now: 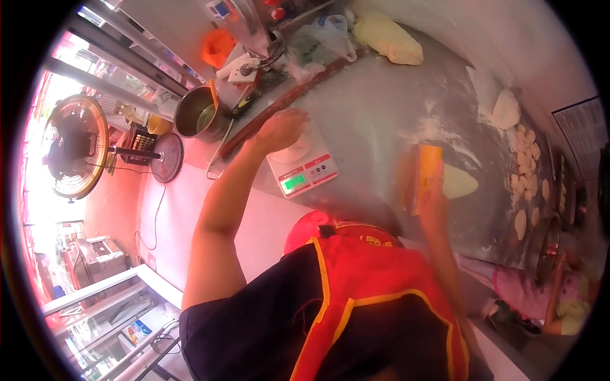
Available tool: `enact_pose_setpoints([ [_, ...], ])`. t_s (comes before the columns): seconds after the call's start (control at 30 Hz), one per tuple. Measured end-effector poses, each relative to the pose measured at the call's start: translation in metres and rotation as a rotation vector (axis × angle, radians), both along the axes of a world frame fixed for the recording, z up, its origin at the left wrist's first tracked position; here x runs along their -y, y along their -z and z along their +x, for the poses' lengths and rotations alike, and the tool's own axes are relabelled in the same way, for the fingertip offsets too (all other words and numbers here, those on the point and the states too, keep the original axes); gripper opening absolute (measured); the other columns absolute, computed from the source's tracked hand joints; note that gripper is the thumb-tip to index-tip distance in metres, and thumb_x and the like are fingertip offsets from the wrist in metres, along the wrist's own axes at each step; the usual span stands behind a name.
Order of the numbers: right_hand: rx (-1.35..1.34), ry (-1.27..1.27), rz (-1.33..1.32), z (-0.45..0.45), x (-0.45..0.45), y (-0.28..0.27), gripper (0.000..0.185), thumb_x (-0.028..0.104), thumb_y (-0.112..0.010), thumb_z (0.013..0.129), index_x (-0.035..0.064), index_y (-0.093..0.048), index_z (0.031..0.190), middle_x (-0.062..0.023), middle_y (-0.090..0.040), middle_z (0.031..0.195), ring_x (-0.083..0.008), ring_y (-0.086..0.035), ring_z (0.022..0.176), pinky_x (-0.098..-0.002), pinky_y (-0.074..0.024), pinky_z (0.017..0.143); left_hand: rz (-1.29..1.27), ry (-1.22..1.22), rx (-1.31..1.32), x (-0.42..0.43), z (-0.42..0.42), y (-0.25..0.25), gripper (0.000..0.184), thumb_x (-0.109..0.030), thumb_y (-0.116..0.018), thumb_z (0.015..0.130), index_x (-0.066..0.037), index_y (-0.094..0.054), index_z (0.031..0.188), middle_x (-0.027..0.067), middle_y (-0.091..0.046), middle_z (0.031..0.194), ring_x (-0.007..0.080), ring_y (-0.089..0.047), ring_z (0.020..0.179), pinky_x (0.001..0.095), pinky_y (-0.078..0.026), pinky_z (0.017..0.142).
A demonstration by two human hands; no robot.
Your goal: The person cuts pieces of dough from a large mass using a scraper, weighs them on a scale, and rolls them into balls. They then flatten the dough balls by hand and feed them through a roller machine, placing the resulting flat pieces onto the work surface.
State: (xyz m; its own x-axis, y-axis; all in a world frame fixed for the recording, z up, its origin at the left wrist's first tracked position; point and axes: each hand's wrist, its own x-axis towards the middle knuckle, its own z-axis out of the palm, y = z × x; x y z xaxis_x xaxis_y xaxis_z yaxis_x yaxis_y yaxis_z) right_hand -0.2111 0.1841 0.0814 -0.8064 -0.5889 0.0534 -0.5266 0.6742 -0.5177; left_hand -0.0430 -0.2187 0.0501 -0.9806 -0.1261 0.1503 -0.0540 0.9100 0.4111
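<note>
My left hand (284, 130) reaches over the white digital scale (308, 171), fingers curled down onto a pale lump of dough (292, 152) on its pan. The scale's green display is lit; its digits are hard to read. In my right hand (432, 202) is a dough scraper (429, 166) with a yellow-orange handle, slightly blurred and held upright on the worktop. Just right of the scraper lies a flat, oval slab of dough (460, 182), close to my fingers.
Flour dusts the grey worktop (375, 108). A large dough mass (389, 39) lies at the back, with small dough pieces (525, 162) along the right. A metal pot (198, 114) and a standing fan (77, 147) are left. Another person's arm (555, 295) shows at lower right.
</note>
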Motion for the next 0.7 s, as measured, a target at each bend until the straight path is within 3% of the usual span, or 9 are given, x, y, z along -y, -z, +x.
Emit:
enact_pose_setpoints([
  [0.03,0.042,0.038,0.044,0.001,0.001,-0.004,0.081,-0.002,-0.048,0.082,0.0180,-0.008,0.150,-0.0243,-0.062,0.080,-0.0424,-0.060,0.070,-0.0468,-0.0465,0.062,0.108,-0.143,-0.007,-0.011,0.001,-0.009,0.034,-0.021,-0.058,0.087,-0.003,-0.059,0.115,0.0184,-0.058,0.119,0.0320,-0.050,0.119,0.0375,-0.039,0.100],
  [0.13,0.044,0.033,0.076,0.003,0.003,-0.010,0.081,-0.002,-0.047,0.082,0.0182,-0.008,0.150,-0.0243,-0.061,0.078,-0.0422,-0.060,0.068,-0.0464,-0.0457,0.060,-0.136,-0.264,-0.183,-0.037,0.005,-0.004,0.044,-0.030,-0.065,0.081,-0.006,-0.057,0.118,0.0147,-0.060,0.109,0.0328,-0.053,0.111,0.0399,-0.037,0.102],
  [0.23,0.041,0.016,0.017,0.002,0.000,-0.005,0.080,-0.001,-0.047,0.083,0.0184,-0.009,0.150,-0.0238,-0.061,0.078,-0.0422,-0.059,0.067,-0.0471,-0.0446,0.060,-0.065,-0.378,-0.202,-0.041,0.002,0.001,0.042,-0.034,-0.072,0.074,-0.005,-0.062,0.103,0.0165,-0.058,0.108,0.0316,-0.053,0.106,0.0393,-0.041,0.095],
  [0.43,0.012,0.032,0.050,0.001,0.002,-0.003,0.080,0.000,-0.047,0.083,0.0199,-0.009,0.150,-0.0234,-0.062,0.080,-0.0432,-0.058,0.067,-0.0483,-0.0439,0.060,-0.031,-0.315,-0.105,-0.031,-0.007,0.020,0.029,-0.032,-0.069,0.075,-0.007,-0.065,0.089,0.0110,-0.053,0.101,0.0305,-0.050,0.101,0.0442,-0.040,0.085],
  [0.63,0.028,0.070,0.074,0.000,0.001,-0.004,0.077,0.002,-0.044,0.084,0.0233,-0.011,0.150,-0.0246,-0.063,0.085,-0.0446,-0.059,0.072,-0.0491,-0.0451,0.063,-0.381,-0.475,-0.416,-0.094,-0.018,-0.017,0.034,-0.030,-0.065,0.081,-0.008,-0.060,0.106,0.0110,-0.054,0.116,0.0312,-0.045,0.115,0.0512,-0.030,0.102],
  [0.67,0.091,0.089,0.047,0.001,0.002,-0.012,0.076,0.002,-0.044,0.084,0.0237,-0.011,0.150,-0.0254,-0.063,0.090,-0.0448,-0.060,0.076,-0.0491,-0.0457,0.065,-0.250,-0.396,-0.366,-0.110,-0.022,-0.012,0.039,-0.026,-0.064,0.082,-0.008,-0.055,0.115,0.0113,-0.051,0.123,0.0313,-0.043,0.120,0.0520,-0.026,0.106],
  [0.7,0.153,0.105,0.021,0.003,0.004,-0.026,0.076,0.002,-0.043,0.084,0.0241,-0.012,0.150,-0.0262,-0.063,0.095,-0.0449,-0.060,0.079,-0.0491,-0.0463,0.067,-0.045,-0.299,-0.338,-0.128,-0.022,-0.028,0.034,-0.023,-0.064,0.082,-0.007,-0.057,0.111,0.0122,-0.054,0.120,0.0319,-0.048,0.116,0.0491,-0.033,0.103],
])
